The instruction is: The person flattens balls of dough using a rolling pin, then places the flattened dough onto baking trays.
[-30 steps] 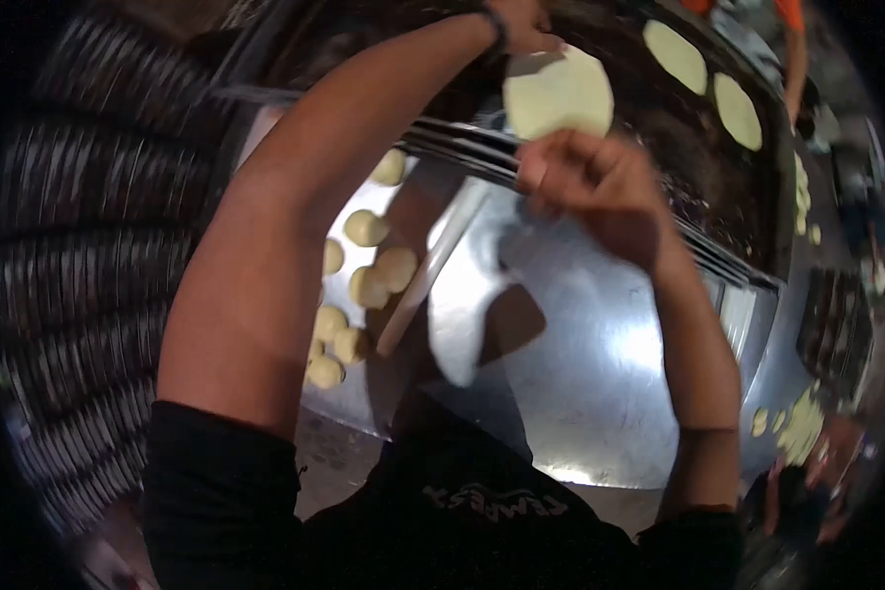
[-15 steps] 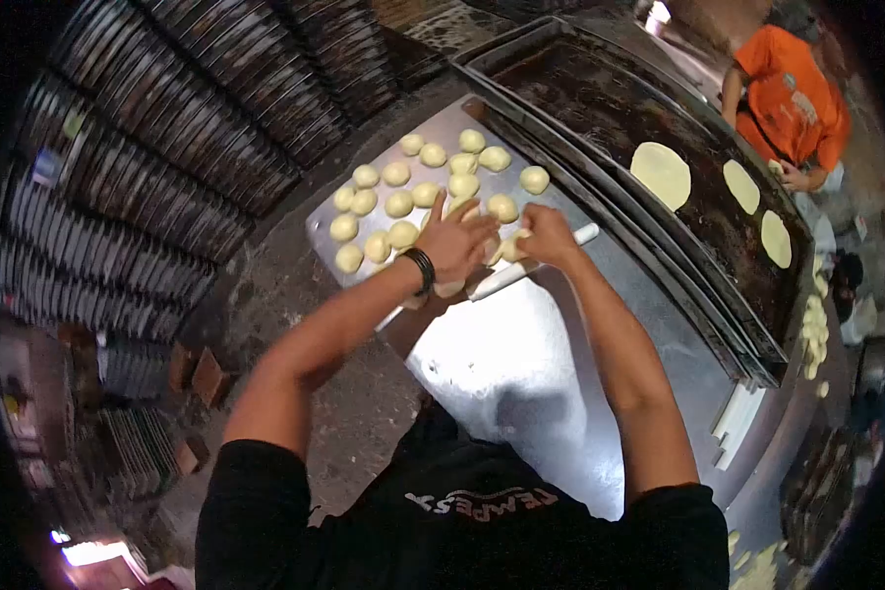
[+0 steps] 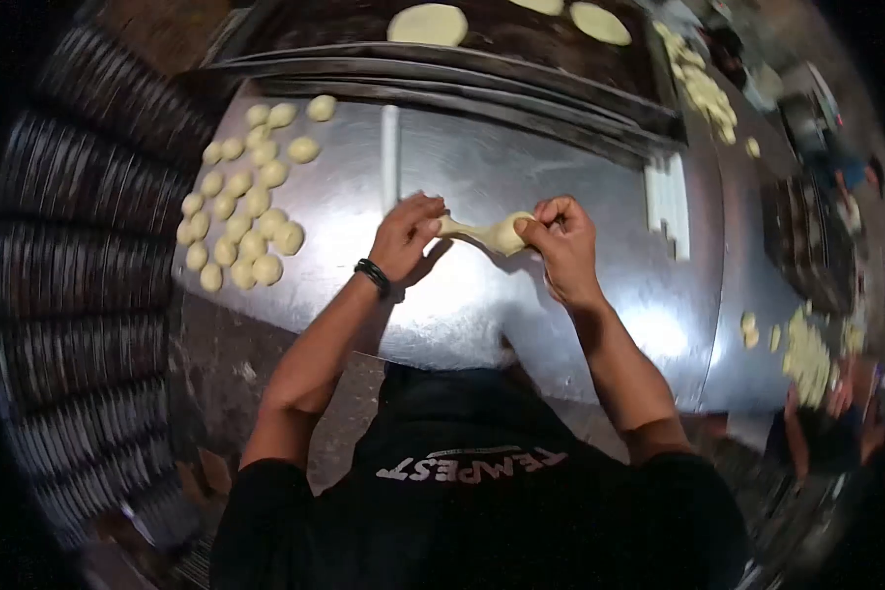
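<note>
we hold a piece of dough (image 3: 490,233) between both hands above the shiny metal table (image 3: 521,305), and it is stretched into a short strip from one hand to the other. our left hand (image 3: 406,234) pinches the thin left end of the strip between thumb and fingertips, the other fingers curled in, and a dark band sits on that wrist. our right hand (image 3: 558,239) is closed over the thicker right end, fingers folded round it with the knuckles up. the dough hangs just over the table; we cannot tell whether it touches the surface. to our left on the same table lies a cluster of dough balls (image 3: 241,211), set close together in loose rows, well apart from our hands. a white rolling pin (image 3: 390,155) lies flat on the table beyond the left hand, pointing away from us. farther off, past the raised rails at the table's far edge, flattened dough rounds (image 3: 428,24) rest on a dark griddle (image 3: 521,44). on the right side a few white sticks (image 3: 667,200) lie together on the metal. the black shirt below us carries pale lettering, seen upside down and reading roughly "tempest" (image 3: 467,465).
</note>
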`<state>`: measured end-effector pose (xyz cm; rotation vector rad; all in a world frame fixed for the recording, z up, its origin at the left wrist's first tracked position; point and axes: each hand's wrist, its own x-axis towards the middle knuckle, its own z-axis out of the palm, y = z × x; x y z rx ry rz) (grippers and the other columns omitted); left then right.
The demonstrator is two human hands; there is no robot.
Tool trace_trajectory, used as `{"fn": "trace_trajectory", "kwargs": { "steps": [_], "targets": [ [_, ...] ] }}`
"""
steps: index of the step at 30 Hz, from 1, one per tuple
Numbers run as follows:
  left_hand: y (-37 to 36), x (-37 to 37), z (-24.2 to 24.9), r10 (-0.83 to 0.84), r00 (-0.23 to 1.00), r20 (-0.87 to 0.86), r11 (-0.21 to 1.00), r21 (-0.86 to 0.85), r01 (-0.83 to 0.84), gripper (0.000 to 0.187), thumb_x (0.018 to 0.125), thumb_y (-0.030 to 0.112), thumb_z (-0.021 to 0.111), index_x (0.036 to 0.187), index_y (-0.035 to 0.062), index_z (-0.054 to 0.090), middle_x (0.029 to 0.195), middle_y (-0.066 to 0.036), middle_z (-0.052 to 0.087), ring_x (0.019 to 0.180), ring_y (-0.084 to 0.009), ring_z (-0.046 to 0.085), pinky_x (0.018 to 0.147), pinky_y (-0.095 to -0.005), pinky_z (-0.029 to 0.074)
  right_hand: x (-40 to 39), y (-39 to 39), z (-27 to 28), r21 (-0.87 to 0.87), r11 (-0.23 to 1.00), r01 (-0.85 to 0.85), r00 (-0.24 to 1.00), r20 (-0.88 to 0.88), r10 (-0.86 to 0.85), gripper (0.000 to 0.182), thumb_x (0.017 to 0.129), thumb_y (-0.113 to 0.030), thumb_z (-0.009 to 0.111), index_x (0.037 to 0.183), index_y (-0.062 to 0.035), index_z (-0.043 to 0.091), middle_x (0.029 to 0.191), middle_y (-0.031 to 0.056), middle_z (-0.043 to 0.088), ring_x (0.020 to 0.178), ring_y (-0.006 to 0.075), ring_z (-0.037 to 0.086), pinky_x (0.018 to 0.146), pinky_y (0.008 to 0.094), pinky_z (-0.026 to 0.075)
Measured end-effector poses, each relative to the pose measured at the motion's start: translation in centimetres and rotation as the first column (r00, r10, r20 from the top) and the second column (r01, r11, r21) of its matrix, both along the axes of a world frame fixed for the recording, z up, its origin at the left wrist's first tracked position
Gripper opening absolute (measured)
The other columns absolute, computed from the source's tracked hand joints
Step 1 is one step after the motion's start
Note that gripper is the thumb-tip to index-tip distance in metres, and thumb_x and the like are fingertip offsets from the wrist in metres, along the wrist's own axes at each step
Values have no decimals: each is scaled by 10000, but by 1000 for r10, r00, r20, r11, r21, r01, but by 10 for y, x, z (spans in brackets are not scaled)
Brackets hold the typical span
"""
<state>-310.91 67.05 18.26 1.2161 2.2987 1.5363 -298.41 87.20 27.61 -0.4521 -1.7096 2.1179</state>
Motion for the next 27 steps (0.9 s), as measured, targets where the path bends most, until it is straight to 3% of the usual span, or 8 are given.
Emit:
{"fn": "trace_trajectory", "kwargs": {
  "steps": [5, 12, 17, 20, 21, 24, 25, 27],
  "targets": [
    [-16, -25, -10, -74, 946, -314, 964, -267, -13, 401, 808, 267, 614, 1157, 69, 613, 1187, -157, 598, 1225, -371, 462, 1071, -542, 263, -13, -5, 50, -163, 986, -43, 966, -258, 0, 251, 748, 59, 699, 843, -61, 500, 857, 37, 535, 773, 93, 537, 685, 252, 495],
    [-27, -45, -3, -139, 949, -285, 876, -482, -17, 527, 771, 399, 637, 1202, 98, 595, 1295, -95, 535, 1323, -300, 357, 1119, -563, 98, -59, -44, 136, -94, 993, -65, 860, -510, 8, 247, 750, 60, 689, 862, -73, 513, 862, 45, 540, 789, 103, 552, 742, 266, 498],
    [-36, -54, -5, -75, 937, -340, 889, -449, -92, 462, 723, 10, 487, 1181, 13, 543, 1453, -235, 266, 1360, -462, 209, 1105, -581, 190, -77, -53, 150, -23, 998, -62, 885, -463, 45, 263, 743, 81, 677, 879, -71, 512, 879, 56, 551, 812, 102, 572, 754, 252, 512],
    [-44, -56, -13, 254, 962, -94, 964, -52, -260, 546, 647, -90, 431, 1181, -17, 517, 1440, -293, 237, 1358, -464, 203, 1120, -524, 209, -87, -58, 156, -66, 997, -50, 891, -453, 15, 281, 747, 80, 680, 907, -68, 502, 893, 54, 556, 811, 103, 576, 757, 252, 516],
    [-45, -52, -11, 400, 898, -182, 911, -26, -411, 603, 594, -129, 401, 1182, -37, 496, 1416, -334, 236, 1319, -468, 264, 1113, -487, 241, -92, -57, 156, -87, 995, -41, 897, -442, -1, 286, 747, 76, 684, 911, -69, 500, 895, 55, 557, 809, 103, 576, 758, 254, 516],
    [-65, -70, -8, 519, 851, -78, 848, -77, -524, 617, 596, -100, 452, 1209, -37, 483, 1434, -309, 221, 1271, -460, 323, 1056, -457, 322, -100, -54, 147, -130, 991, 31, 907, -412, -82, 295, 752, 53, 696, 936, -66, 500, 897, 54, 558, 790, 117, 574, 744, 264, 503],
    [-75, -78, -5, 496, 863, -98, 840, -199, -505, 483, 671, -21, 529, 1153, -44, 509, 1290, -321, 437, 1147, -424, 488, 934, -432, 434, -96, -51, 142, -148, 987, 63, 913, -391, -117, 296, 753, 49, 697, 943, -64, 500, 894, 53, 557, 790, 121, 571, 741, 266, 498],
    [-79, -83, 13, 397, 908, 132, 853, -418, -312, 370, 733, 84, 576, 1078, -43, 534, 1077, -292, 564, 986, -406, 578, 827, -435, 478, -76, -41, 127, -132, 986, 105, 942, -303, -141, 303, 748, 34, 702, 960, -50, 504, 888, 42, 546, 802, 122, 554, 739, 266, 480]
  ]
}}
